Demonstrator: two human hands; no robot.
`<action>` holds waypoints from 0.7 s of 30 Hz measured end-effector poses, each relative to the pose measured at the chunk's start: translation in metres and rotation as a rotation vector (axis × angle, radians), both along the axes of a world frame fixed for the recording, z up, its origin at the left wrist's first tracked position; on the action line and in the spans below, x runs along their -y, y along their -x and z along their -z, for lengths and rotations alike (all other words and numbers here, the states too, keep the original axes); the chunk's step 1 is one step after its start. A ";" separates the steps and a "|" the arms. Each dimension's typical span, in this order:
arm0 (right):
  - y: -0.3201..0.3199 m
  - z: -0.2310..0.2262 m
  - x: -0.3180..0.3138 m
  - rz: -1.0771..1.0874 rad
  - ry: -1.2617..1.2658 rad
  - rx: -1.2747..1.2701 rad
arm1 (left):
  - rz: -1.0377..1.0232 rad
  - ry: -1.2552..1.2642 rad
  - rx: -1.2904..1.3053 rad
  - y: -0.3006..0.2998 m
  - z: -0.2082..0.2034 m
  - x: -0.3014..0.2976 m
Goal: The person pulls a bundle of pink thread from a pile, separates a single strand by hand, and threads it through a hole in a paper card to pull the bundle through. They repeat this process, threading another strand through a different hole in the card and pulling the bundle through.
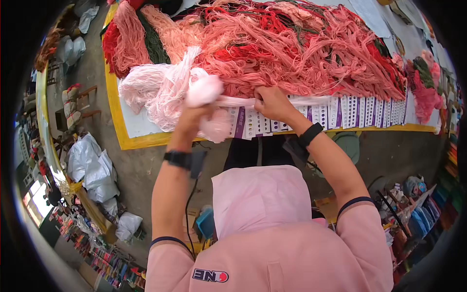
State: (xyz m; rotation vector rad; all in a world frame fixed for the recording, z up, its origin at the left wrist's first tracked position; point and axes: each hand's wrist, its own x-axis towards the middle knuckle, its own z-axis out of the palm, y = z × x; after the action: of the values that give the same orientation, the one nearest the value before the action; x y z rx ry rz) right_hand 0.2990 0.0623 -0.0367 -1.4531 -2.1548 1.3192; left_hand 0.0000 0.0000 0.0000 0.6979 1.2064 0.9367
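Note:
A stretch of pale pink yarn (237, 101) runs between my two hands along the near side of the table. My left hand (198, 115), smeared a little by motion, is closed round a thick bunch of this yarn, which bulges out above and below the fist. On the strand's other part, my right hand (275, 103) is closed with fingers curled in, and a loose end trails off to its right. Beneath the strand lies a row of white and purple cards with holes (319, 113). Beside my left hand spreads a heap of pale pink skeins (154, 92).
A large tangled pile of coral and red yarn (292, 53) covers the table behind my hands. The table has a yellow edge (141, 141). Bright pink and green skeins (427, 92) hang at the right. White plastic bags (92, 165) lie on the floor at left.

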 end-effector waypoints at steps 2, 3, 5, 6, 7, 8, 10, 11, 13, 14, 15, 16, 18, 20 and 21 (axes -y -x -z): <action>-0.002 -0.002 0.000 -0.037 0.015 0.021 | -0.220 0.030 0.037 0.030 -0.003 0.011; 0.000 -0.002 0.003 -0.040 0.029 0.026 | -0.376 0.002 0.100 0.059 -0.015 0.015; 0.006 -0.003 0.006 -0.037 -0.123 0.178 | -0.565 -0.139 0.224 0.111 -0.040 0.020; 0.005 -0.005 0.007 -0.042 -0.115 0.170 | -0.863 -0.091 0.273 0.129 -0.048 0.019; 0.003 -0.007 0.008 -0.010 0.017 0.082 | -0.906 -0.142 0.204 0.143 -0.056 0.020; 0.003 -0.009 0.009 0.029 0.165 0.013 | -0.825 -0.162 -0.117 0.145 -0.058 0.023; 0.002 -0.011 0.013 0.076 0.176 -0.192 | -0.788 -0.171 -0.441 0.137 -0.057 0.014; 0.002 -0.011 0.015 0.136 0.212 -0.377 | -0.668 -0.088 -0.600 0.121 -0.049 0.010; 0.009 -0.007 0.021 0.041 0.062 -0.276 | -0.398 -0.097 -0.552 0.067 -0.026 0.007; 0.014 -0.005 0.022 -0.042 -0.114 -0.112 | -0.251 -0.046 -0.538 0.033 -0.015 0.009; 0.020 -0.003 0.020 -0.118 -0.295 0.061 | -0.175 0.067 -0.400 -0.002 -0.006 0.009; 0.023 -0.001 0.019 -0.137 -0.296 0.100 | -0.106 -0.007 -0.280 -0.031 -0.002 0.012; 0.019 0.003 0.017 -0.112 -0.216 0.022 | -0.076 0.048 -0.284 -0.076 0.010 0.007; 0.013 0.005 0.016 -0.075 -0.136 -0.037 | -0.050 0.078 -0.277 -0.082 0.018 0.002; 0.012 0.006 0.018 -0.082 -0.179 -0.064 | -0.013 0.132 -0.284 -0.086 0.023 0.002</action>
State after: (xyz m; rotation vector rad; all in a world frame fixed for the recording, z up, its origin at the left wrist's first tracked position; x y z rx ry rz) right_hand 0.2873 0.0444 -0.0423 -1.2504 -2.2468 1.1479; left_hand 0.0859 -0.0020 -0.0233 0.7335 1.5105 0.7776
